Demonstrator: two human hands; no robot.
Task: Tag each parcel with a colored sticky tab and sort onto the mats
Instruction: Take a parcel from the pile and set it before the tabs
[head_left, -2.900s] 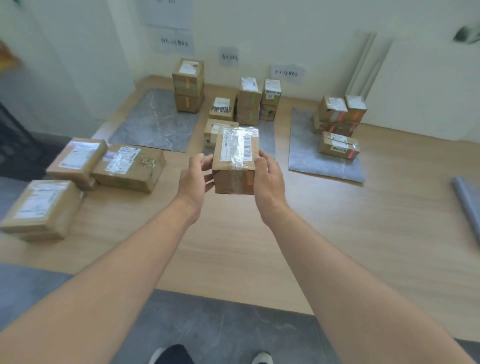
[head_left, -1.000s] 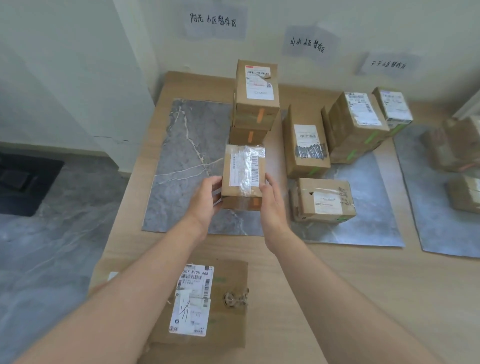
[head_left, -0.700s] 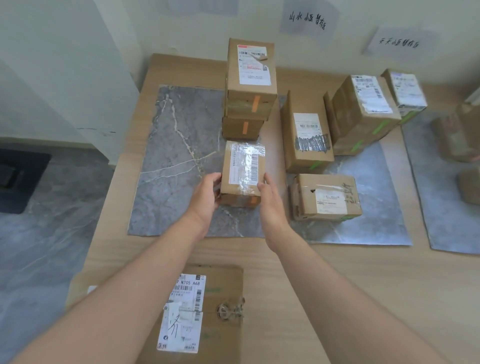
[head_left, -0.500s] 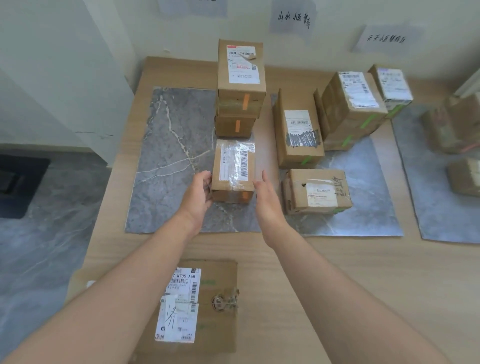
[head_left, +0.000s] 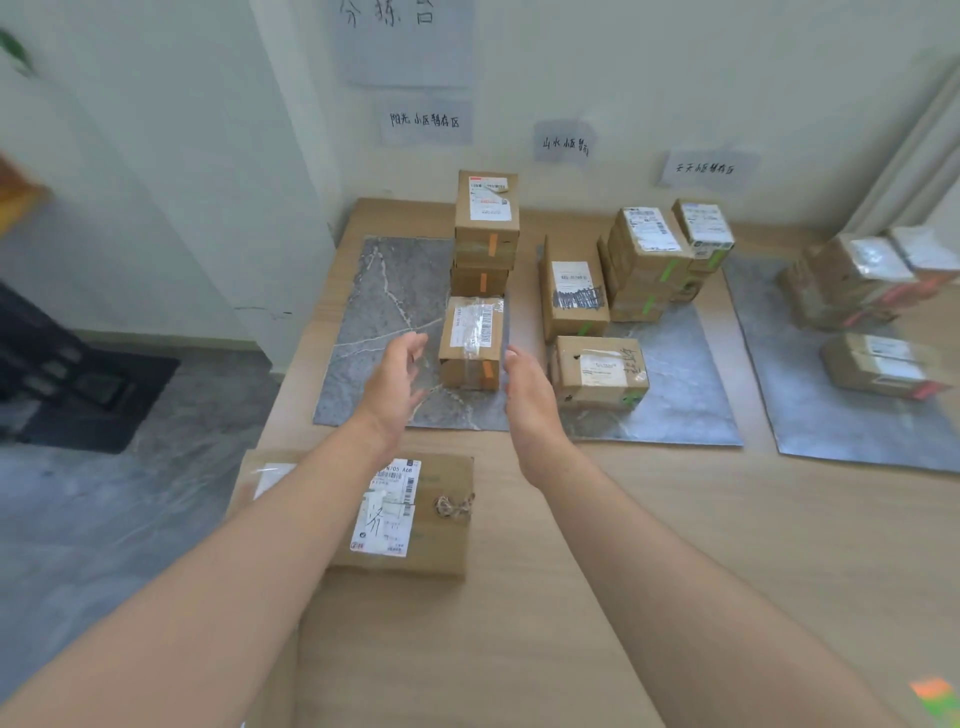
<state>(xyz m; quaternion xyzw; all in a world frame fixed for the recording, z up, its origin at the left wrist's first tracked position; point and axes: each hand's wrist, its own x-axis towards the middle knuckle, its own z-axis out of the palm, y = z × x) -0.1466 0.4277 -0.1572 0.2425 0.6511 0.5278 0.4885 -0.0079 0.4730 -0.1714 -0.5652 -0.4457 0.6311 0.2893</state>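
both hands (head_left: 395, 384) released parcel (head_left: 471, 343) near mat (head_left: 379, 312) edge.

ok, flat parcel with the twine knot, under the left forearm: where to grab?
Take the flat parcel by its ends, left hand left, right hand right, from above: it lies label up, wide and low, right end free.
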